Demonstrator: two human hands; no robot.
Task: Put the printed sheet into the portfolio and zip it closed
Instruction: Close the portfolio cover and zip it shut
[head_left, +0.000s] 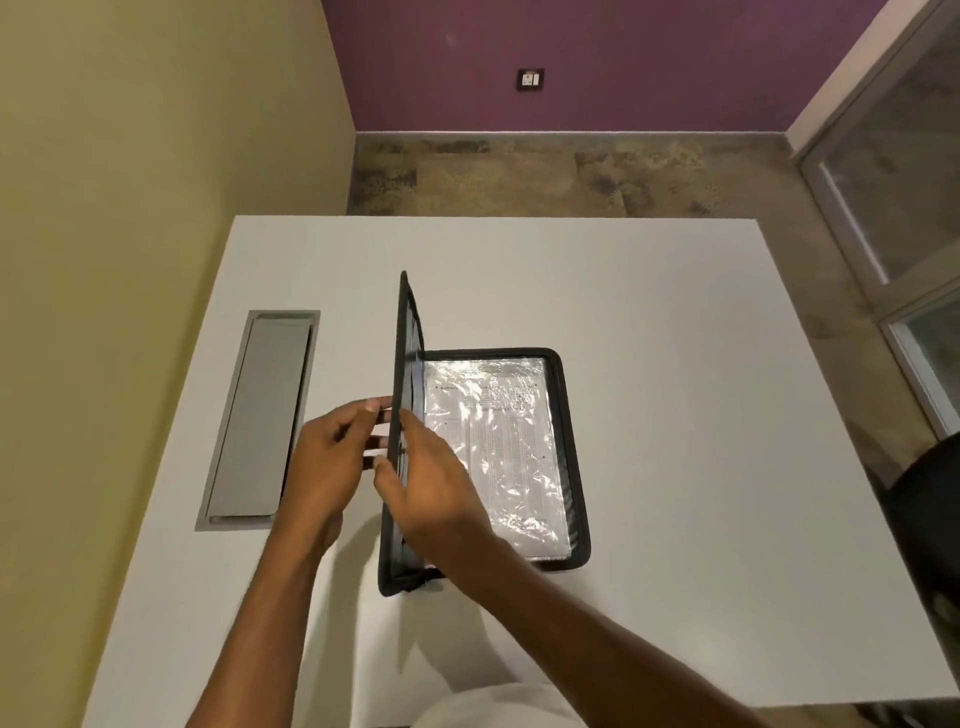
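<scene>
White worktop (675, 364) holds the black portfolio (576, 457), the printed sheet (511, 441) already inside under shiny plastic — both hands, left hand (327, 462) and right hand (436, 478), pinch its standing cover (402, 364) in a closed grip — next, fold it flat and zip.

Both hands (384, 457) raised, seemingly pinching.

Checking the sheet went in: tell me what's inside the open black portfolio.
A printed sheet lies under a shiny clear sleeve in the black zip portfolio. The right hand covers its lower left part; the raised cover's inside is hidden.
</scene>
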